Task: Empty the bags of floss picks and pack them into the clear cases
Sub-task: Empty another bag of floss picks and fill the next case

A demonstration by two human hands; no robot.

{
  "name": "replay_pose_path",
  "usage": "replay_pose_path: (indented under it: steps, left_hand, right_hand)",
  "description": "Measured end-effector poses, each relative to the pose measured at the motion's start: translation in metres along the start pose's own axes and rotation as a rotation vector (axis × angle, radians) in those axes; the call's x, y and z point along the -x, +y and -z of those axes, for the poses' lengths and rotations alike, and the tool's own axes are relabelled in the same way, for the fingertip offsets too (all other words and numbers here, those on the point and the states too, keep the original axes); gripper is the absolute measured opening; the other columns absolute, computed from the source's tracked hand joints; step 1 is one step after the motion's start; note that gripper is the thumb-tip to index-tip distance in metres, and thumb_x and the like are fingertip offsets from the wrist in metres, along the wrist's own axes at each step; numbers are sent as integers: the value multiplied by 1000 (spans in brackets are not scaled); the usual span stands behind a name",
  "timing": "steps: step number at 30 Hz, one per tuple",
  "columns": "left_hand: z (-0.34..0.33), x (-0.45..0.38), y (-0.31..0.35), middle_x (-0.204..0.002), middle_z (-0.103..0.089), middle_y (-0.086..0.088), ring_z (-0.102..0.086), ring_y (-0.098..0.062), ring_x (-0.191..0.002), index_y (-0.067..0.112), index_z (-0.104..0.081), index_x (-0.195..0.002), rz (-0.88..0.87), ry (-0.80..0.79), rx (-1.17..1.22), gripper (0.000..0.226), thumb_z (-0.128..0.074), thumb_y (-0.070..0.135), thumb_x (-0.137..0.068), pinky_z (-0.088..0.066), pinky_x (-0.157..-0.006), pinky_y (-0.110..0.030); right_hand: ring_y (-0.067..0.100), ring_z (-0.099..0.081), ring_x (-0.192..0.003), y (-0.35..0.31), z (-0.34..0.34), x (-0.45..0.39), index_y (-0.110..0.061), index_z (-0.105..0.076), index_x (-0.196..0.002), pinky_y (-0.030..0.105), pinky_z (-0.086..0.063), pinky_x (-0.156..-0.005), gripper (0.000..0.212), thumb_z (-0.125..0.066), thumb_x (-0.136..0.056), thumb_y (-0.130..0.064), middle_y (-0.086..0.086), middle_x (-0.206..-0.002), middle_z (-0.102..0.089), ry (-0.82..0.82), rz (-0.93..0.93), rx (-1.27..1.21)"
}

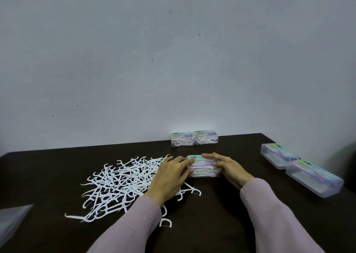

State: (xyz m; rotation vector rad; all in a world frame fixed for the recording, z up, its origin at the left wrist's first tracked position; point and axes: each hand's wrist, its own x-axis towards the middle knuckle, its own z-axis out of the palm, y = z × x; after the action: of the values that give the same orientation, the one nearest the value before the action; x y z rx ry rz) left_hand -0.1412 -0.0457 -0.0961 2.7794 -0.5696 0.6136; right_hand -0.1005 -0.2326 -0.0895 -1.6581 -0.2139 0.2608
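Observation:
A clear case full of white floss picks, with a pastel label on its lid, sits on the dark table in the middle. My left hand holds its left end, fingers over the lid. My right hand grips its right end, fingers curled over the top. A big loose heap of white floss picks lies to the left of the case, partly under my left wrist. Two filled, closed cases stand side by side against the wall.
Two clear cases with pastel labels lie at the right edge of the table and look to hold no picks. A crumpled clear plastic bag shows at the bottom left corner. A grey wall rises right behind the table.

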Motion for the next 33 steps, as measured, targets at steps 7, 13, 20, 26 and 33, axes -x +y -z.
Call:
replay_pose_path:
  steps: [7, 13, 20, 26, 33]
  left_hand:
    - [0, 2, -2, -137, -50, 5, -49, -9, -120, 26, -46, -138, -4, 25, 122, 41, -43, 37, -98, -37, -100, -20]
    - [-2, 3, -1, -136, -51, 4, -50, -9, -120, 26, -47, -137, -1, 49, 142, 41, -48, 34, -97, -38, -99, -18]
    - [-3, 3, -2, -124, -60, 5, -57, -2, -103, 22, -57, -128, 24, 93, 269, 36, -55, 29, -94, -42, -91, -12]
    - [-2, 2, -1, -126, -60, 4, -59, -4, -103, 21, -56, -130, 24, 70, 275, 37, -54, 30, -94, -46, -94, -20]
    - [2, 2, 0, -139, -51, 0, -53, -15, -121, 24, -47, -138, -31, 21, 71, 41, -43, 34, -99, -40, -101, -26]
  right_hand:
    - [19, -57, -100, -3, 6, 0, -10, -57, -113, 22, -53, -72, 40, -35, -89, 13, 18, -129, -48, -39, -24, -225]
    - [17, -58, -96, -3, 7, 2, -9, -57, -113, 17, -54, -66, 38, -35, -90, 11, 15, -122, -51, -45, -27, -231]
    - [9, -58, -99, -2, 13, 8, -21, -59, -108, 15, -52, -72, 41, -58, -82, 10, -1, -114, -55, -137, 26, 62]
    - [-4, -54, -89, -3, 19, 9, -10, -57, -120, 3, -45, -66, 39, -59, -84, 5, -6, -114, -53, -128, 116, 261]
    - [9, -35, -129, -2, 16, 8, -11, -59, -120, -1, -43, -72, 40, -56, -85, 9, 12, -142, -41, -68, 168, 376]
